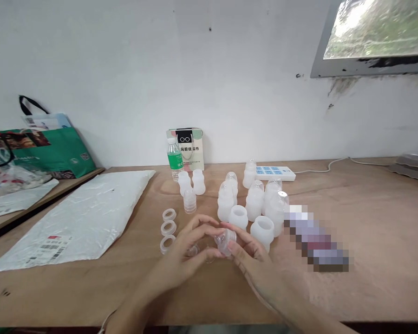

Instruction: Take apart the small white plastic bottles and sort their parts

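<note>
My left hand and my right hand meet over the wooden table, both pinching a small clear plastic cap between their fingertips. Just beyond the hands stand several small translucent white bottles, some with clear dome caps, two without caps. Three clear plastic rings lie in a column to the left of my left hand. Another clear part lies on the table under my left fingers, partly hidden.
A white plastic mailer lies flat at left. A green-labelled water bottle and a small paper bag stand by the wall. A white power strip lies behind the bottles. Green bags sit far left.
</note>
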